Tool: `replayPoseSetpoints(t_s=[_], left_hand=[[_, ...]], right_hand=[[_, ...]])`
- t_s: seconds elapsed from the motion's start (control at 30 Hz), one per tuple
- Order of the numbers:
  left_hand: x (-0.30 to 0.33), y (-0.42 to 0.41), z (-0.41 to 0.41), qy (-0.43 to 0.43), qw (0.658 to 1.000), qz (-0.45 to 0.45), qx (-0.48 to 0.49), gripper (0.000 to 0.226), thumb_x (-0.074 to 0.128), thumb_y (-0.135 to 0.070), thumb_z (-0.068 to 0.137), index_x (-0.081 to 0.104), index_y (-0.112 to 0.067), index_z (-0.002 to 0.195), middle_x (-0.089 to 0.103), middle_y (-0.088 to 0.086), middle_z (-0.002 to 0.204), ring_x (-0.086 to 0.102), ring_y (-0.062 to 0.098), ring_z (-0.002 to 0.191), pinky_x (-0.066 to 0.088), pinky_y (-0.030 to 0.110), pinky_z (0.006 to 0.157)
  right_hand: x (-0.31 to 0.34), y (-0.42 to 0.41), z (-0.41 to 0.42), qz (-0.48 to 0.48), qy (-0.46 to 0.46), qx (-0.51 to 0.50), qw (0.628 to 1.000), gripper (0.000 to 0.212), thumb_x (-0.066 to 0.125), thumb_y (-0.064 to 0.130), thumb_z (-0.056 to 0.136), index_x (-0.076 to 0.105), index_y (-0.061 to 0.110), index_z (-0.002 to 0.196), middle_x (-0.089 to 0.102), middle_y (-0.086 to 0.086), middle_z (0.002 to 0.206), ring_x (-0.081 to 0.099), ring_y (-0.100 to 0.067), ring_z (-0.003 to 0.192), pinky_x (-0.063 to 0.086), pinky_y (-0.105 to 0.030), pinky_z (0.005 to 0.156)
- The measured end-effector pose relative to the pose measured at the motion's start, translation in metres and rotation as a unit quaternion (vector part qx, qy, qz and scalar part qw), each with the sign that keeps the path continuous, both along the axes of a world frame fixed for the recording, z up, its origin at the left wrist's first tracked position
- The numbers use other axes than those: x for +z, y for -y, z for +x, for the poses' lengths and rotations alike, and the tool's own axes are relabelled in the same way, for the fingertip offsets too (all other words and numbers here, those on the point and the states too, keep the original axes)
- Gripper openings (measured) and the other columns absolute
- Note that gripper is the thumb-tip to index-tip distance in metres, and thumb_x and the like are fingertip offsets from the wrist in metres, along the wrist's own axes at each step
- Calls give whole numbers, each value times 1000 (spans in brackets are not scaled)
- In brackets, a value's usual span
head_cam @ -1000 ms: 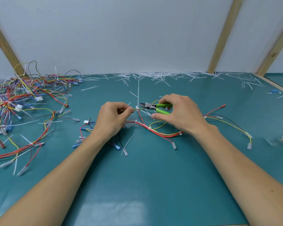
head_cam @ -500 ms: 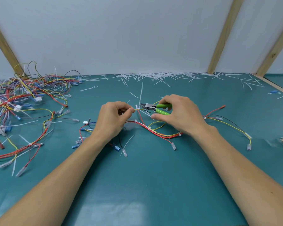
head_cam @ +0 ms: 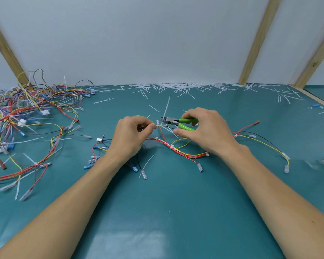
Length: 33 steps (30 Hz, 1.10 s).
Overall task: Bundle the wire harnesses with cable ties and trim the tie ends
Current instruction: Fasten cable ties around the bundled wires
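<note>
The right hand (head_cam: 206, 131) grips green-handled steel cutters (head_cam: 178, 123); the left hand (head_cam: 133, 135) pinches the thin yellow-and-red wire bundle (head_cam: 158, 125) beside them. Trimming is in hand. Next, the blades likely need squeezing flush on the upright white plastic tie tail (head_cam: 166, 108).

A teal-green matte work table (head_cam: 157, 212) carries a tangled heap of multicoloured wire harnesses (head_cam: 26, 116) at far left, scattered white trimmed cable-tie ends (head_cam: 176, 88) along the far edge, and one red-and-yellow tied harness (head_cam: 187, 152) lying mid-table.
</note>
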<state>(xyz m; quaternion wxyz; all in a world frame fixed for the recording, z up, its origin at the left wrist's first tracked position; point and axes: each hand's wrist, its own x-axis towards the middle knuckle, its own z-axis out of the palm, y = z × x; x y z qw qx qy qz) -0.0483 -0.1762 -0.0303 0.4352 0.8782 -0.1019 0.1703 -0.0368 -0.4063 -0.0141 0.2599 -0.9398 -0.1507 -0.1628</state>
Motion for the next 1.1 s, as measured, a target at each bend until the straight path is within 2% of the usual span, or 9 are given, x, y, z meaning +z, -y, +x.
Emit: replayPoseSetpoints(t_s=[0.33,0.53,0.8,0.93,1.1], left_hand=[[0,0,0,14,1000,0,1,11,70,-16,94,77,-14,85,54,-20,48,43,5,46,34,17,51],[-1,2,-1,15,1000,3,7,10,70,-16,94,77,-14,85,55,-23,49,45,3,46,32,13,51],[-1,2,-1,19,1000,4,13,11,70,-17,94,77,-14,85,53,-21,47,45,5,46,33,15,52],[-2,2,0,16,1000,0,14,11,70,-18,94,77,-14,85,54,-21,47,45,4,46,33,16,51],[-3,2,0,9,1000,-6,12,12,69,-18,94,76,-15,85,54,-21,48,44,5,46,32,16,51]], right_hand=[[-5,-1,2,-25,-3,-6,1000,31,77,65,77,71,37,91,65,16,84,60,-13,87,49,-34,73],[-7,-1,3,-33,-11,-2,999,31,76,63,79,71,35,90,69,15,89,61,-14,87,51,-35,75],[-7,-1,3,-36,-6,-5,999,29,77,63,78,69,36,85,68,15,85,59,-15,83,43,-32,68],[-8,-2,4,-34,-13,-1,999,30,77,61,78,70,32,84,69,12,85,61,-16,84,49,-35,72],[-8,-2,5,-36,-20,3,999,30,77,61,79,72,32,85,72,11,86,61,-17,86,49,-34,73]])
